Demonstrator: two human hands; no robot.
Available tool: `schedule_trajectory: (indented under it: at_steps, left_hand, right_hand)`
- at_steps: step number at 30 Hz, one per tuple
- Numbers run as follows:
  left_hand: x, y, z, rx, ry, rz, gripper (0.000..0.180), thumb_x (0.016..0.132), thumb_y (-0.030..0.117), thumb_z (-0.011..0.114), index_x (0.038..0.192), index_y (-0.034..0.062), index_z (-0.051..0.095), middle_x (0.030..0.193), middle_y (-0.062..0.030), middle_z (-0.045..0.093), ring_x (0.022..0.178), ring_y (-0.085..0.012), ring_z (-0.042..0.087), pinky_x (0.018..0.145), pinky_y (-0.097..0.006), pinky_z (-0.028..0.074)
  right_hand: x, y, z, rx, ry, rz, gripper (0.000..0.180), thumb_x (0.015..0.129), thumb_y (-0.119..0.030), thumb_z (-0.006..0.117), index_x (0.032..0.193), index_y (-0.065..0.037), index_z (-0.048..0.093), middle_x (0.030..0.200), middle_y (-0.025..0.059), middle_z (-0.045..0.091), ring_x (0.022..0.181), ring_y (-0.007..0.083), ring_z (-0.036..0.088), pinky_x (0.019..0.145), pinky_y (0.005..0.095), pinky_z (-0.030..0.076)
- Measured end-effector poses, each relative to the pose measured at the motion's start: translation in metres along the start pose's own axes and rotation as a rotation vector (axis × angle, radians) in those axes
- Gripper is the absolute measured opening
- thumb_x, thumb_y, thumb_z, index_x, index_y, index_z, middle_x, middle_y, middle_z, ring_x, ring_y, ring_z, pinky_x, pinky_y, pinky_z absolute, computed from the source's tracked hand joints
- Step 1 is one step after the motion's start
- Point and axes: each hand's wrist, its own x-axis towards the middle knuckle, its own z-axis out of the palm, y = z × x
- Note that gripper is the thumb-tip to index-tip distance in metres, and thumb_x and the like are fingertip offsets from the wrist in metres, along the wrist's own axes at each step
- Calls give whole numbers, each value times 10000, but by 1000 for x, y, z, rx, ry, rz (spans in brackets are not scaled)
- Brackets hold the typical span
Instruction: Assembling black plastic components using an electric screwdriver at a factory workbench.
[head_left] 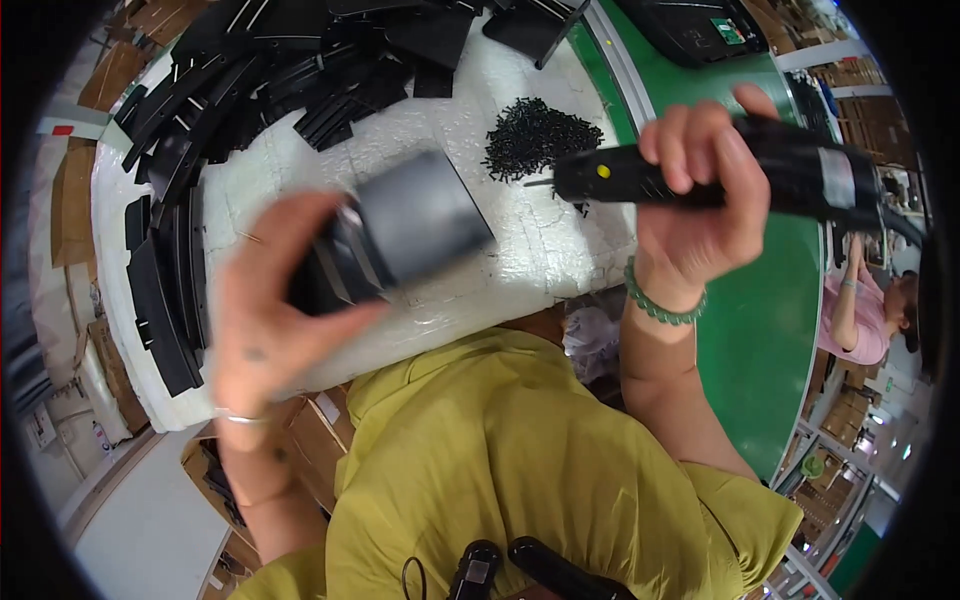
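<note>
My left hand [262,310], blurred by motion, grips a dark box-shaped plastic housing [420,222] by its left end, with thumb and fingers on opposite sides. The housing is tilted above the white wrapped work surface [545,255]. Wrapped in my right hand [705,190] is a black electric screwdriver [825,178] with a yellow dot; it lies nearly level. Its thin bit points left, toward the housing but apart from it. Just behind the bit sits a heap of small black screws [540,135], a few of them scattered at its edge.
Black plastic panels [400,60] are piled along the far side, and more long ones [170,290] stand at the left edge. On the right runs a green table [745,350], with a black casing holding a circuit board [728,32]. Another person [858,315] in pink is farther right.
</note>
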Motion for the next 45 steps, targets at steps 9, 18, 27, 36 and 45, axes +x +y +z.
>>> schedule_trajectory:
  at_steps: [9, 18, 27, 36, 45]
  left_hand:
    - [-26, 0, 47, 219, -48, -39, 768, 492, 289, 813, 1182, 98, 534, 1310, -150, 394, 1189, -368, 346, 961, -434, 347]
    - [26, -1, 45, 185, 74, 192, 416, 637, 196, 748, 1018, 91, 618, 1084, -78, 558, 1116, -322, 440, 916, -397, 386]
    - [78, -16, 85, 89, 58, 435, 214, 647, 99, 712, 853, 67, 659, 825, -41, 607, 951, -265, 525, 808, -353, 433]
    - [74, -8, 77, 19, 171, 480, 177, 636, 89, 728, 749, 45, 598, 738, -43, 596, 876, -256, 563, 724, -329, 464]
    - [67, -4, 79, -11, 216, 546, 138, 661, 115, 692, 723, 68, 578, 710, -30, 567, 836, -217, 560, 657, -305, 473]
  right_hand:
    - [1, 28, 12, -95, 49, 99, 304, 779, -66, 491, 1078, -23, 459, 607, 23, 380, 525, 124, 381, 569, 302, 367]
    - [3, 26, 12, -15, 21, 59, 318, 759, -31, 498, 1073, -10, 452, 624, 32, 416, 514, 125, 400, 551, 292, 379]
    - [5, 3, 18, 48, -54, -10, 338, 780, -95, 481, 1117, -74, 473, 610, -26, 355, 523, 84, 360, 588, 266, 334]
    - [8, -12, 16, 158, -89, -44, 435, 765, -96, 452, 1195, -60, 398, 581, 3, 376, 478, 115, 378, 547, 291, 377]
    - [4, -23, 21, 196, -337, -34, 473, 755, -67, 552, 1200, -107, 397, 594, -12, 427, 482, 112, 420, 533, 277, 369]
